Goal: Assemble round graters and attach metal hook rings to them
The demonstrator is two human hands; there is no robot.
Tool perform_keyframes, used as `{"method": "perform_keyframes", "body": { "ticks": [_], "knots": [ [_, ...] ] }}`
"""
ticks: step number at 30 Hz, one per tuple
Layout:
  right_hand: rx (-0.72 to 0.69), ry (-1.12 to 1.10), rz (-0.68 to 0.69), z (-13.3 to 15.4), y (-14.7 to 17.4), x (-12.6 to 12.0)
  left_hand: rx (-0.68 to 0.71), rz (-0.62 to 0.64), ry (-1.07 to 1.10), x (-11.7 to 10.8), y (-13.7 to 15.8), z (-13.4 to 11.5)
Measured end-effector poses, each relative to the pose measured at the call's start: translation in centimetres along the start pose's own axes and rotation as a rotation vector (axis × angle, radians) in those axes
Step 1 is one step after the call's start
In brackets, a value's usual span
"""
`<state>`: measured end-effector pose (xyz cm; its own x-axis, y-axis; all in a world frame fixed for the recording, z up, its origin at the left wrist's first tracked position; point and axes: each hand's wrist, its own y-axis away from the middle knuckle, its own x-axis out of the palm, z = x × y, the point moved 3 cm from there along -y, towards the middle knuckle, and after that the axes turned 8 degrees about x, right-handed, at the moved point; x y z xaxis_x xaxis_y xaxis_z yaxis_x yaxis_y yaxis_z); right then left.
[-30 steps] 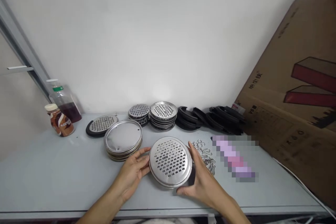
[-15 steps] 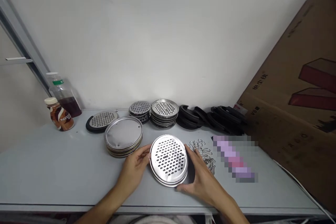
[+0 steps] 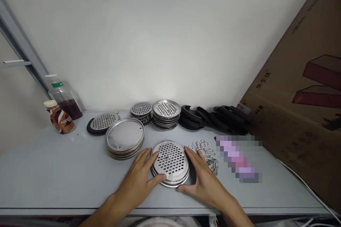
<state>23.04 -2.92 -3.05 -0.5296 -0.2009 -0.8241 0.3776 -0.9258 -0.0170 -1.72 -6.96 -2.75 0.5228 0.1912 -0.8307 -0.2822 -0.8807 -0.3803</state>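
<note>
Left hand [image 3: 136, 181] and right hand [image 3: 204, 179] hold a perforated disc stack [image 3: 171, 160] between them on the table [image 3: 66, 177], fingers curved along its rim, apparently aligning it; any shift calls for even side pressure, clear of the metal clips [image 3: 212, 163] and plain disc stack [image 3: 125, 135].

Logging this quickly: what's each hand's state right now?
Left hand: open, fingertips on the left side of the perforated metal disc.
Right hand: open, curved around the disc's right side.
</note>
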Motion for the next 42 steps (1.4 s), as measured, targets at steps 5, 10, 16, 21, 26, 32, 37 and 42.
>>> {"method": "perform_keyframes", "body": {
  "ticks": [5, 10, 16, 21, 26, 32, 37, 42],
  "knots": [
    [0.015, 0.010, 0.019, -0.2, -0.1, 0.1, 0.147, 0.138, -0.044, 0.1, -0.2, -0.5],
    [-0.003, 0.007, 0.016, -0.6, 0.0, 0.4, 0.203, 0.193, -0.065, 0.1, -0.4, -0.8],
    [-0.037, 0.011, 0.000, -0.6, 0.0, 0.4, 0.213, 0.225, -0.064, 0.1, -0.2, -0.7],
    [-0.090, -0.019, -0.015, -0.2, 0.0, 0.0, 0.229, 0.256, -0.039, -0.1, -0.4, -0.9],
    [-0.068, -0.076, -0.021, -0.2, 0.1, 0.0, 0.246, 0.238, -0.012, -0.2, -0.4, -1.1],
    [-0.085, -0.100, -0.034, -0.1, 0.2, -0.1, 0.239, 0.223, -0.014, -0.3, -0.3, -1.1],
    [-0.097, -0.119, -0.046, -0.2, 0.1, -0.1, 0.259, 0.199, -0.006, -0.4, -0.4, -1.2],
    [-0.119, -0.067, -0.066, 0.0, 0.2, 0.1, 0.263, 0.218, -0.027, -0.5, -0.3, -1.3]
  ]
}}
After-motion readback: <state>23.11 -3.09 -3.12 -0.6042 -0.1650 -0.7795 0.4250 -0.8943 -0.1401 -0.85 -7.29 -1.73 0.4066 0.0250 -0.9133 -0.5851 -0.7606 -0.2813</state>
